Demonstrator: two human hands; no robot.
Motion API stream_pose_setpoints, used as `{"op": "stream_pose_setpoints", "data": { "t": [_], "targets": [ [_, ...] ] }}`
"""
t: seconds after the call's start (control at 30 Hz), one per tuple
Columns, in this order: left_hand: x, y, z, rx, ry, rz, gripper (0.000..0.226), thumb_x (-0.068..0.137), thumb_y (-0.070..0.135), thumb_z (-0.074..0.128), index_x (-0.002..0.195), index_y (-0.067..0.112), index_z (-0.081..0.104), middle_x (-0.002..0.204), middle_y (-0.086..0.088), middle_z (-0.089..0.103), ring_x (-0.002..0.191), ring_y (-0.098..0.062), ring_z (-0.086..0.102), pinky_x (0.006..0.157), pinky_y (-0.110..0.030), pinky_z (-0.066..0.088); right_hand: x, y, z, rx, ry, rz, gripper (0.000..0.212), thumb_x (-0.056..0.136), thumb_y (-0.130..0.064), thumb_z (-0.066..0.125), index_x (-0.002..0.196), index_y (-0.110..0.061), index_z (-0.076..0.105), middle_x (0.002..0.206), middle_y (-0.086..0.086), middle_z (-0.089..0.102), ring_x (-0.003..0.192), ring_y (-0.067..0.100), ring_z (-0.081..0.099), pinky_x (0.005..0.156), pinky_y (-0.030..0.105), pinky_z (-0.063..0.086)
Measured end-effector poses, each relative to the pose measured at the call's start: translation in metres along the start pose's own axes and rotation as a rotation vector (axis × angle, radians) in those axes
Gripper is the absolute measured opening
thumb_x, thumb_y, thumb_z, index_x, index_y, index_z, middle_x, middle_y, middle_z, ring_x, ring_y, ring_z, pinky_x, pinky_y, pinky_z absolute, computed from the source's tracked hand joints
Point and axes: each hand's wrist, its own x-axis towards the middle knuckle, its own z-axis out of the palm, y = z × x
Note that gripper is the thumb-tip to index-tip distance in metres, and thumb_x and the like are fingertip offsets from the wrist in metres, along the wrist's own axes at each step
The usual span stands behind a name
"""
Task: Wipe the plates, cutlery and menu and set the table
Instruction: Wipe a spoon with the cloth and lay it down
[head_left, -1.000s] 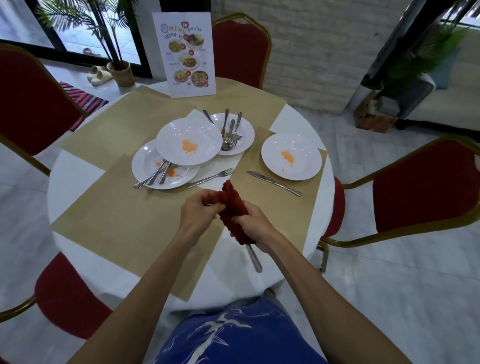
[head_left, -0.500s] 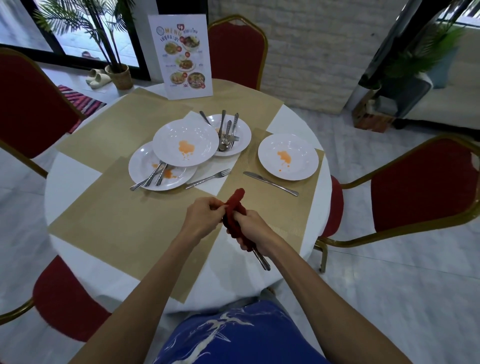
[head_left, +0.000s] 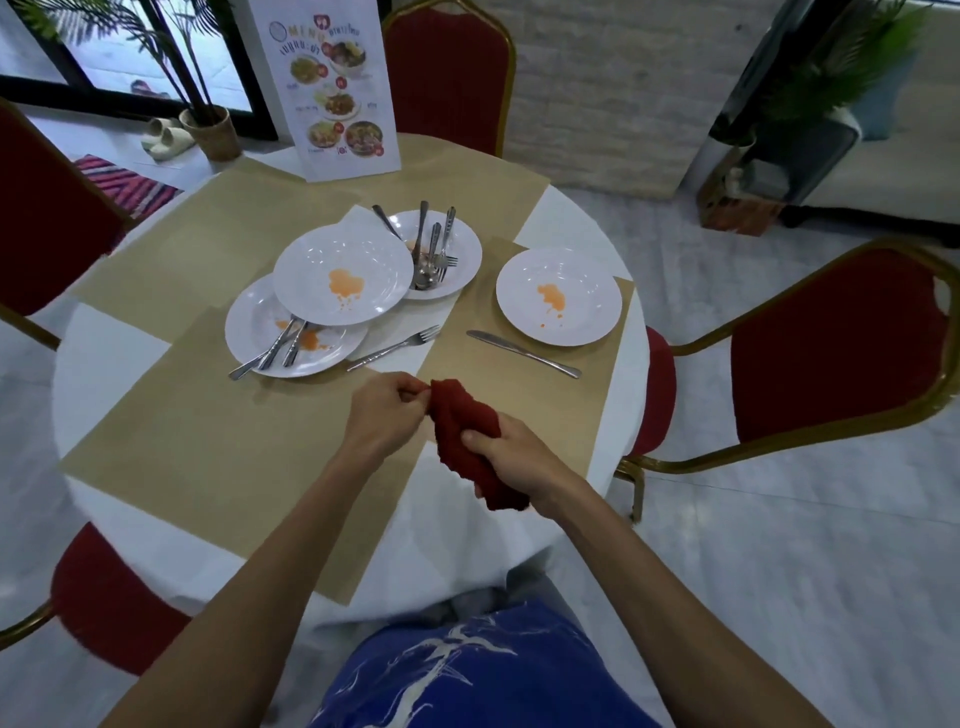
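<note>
The red cloth (head_left: 460, 431) is held above the near half of the worktop (head_left: 104, 364). The left hand (head_left: 384, 415) pinches its upper end; the right hand (head_left: 519, 460) is clamped round its middle. Just beyond the red cloth lie 1 knife (head_left: 522, 353) and 1 fork (head_left: 392, 348), apart. Farther beyond it sit 1 stained plate (head_left: 587, 312), 3 overlapping plates (head_left: 311, 270) bearing cutlery (head_left: 431, 249), and the upright menu (head_left: 337, 88).

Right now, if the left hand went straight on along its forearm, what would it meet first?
First the crumpled dark red cloth that the left hand pinches; past that, probably the lone silver metal fork, though depth is unclear.
</note>
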Motion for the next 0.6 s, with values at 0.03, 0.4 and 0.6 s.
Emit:
{"op": "stream_pose_setpoints", "data": {
  "t": [0.03, 0.4, 0.6],
  "targets": [
    [0.007, -0.004, -0.005, -0.038, 0.03, -0.03, 0.007, 0.087, 0.023, 0.072, 0.081, 0.023, 0.074, 0.075, 0.006, 0.072, 0.075, -0.012, 0.068, 0.072, -0.025, 0.052, -0.004, 0.005, -0.003, -0.002, -0.011, -0.003, 0.018, 0.102, -0.017, 0.054, 0.119, -0.015, 0.061, 0.103, 0.021, 0.075, 0.076, 0.032, 0.069, 0.066, 0.045, 0.058],
    [0.026, 0.003, 0.04, -0.308, 0.016, -0.235, 0.009, 0.089, 0.017, 0.07, 0.09, 0.01, 0.074, 0.076, -0.007, 0.071, 0.065, -0.015, 0.066, 0.059, -0.028, 0.05, 0.005, 0.024, -0.047, 0.038, 0.02, -0.002, 0.02, 0.103, -0.018, 0.056, 0.122, -0.019, 0.062, 0.103, 0.012, 0.075, 0.079, 0.023, 0.071, 0.063, 0.035, 0.061],
    [0.03, 0.008, 0.077, -0.63, 0.052, -0.419, 0.02, 0.09, 0.017, 0.074, 0.097, -0.002, 0.072, 0.078, -0.013, 0.072, 0.065, -0.019, 0.069, 0.071, -0.035, 0.062, 0.022, 0.031, -0.079, 0.13, 0.03, 0.033, 0.015, 0.102, -0.017, 0.058, 0.113, -0.025, 0.064, 0.101, 0.011, 0.076, 0.078, 0.027, 0.071, 0.061, 0.035, 0.059]
  ]
}}
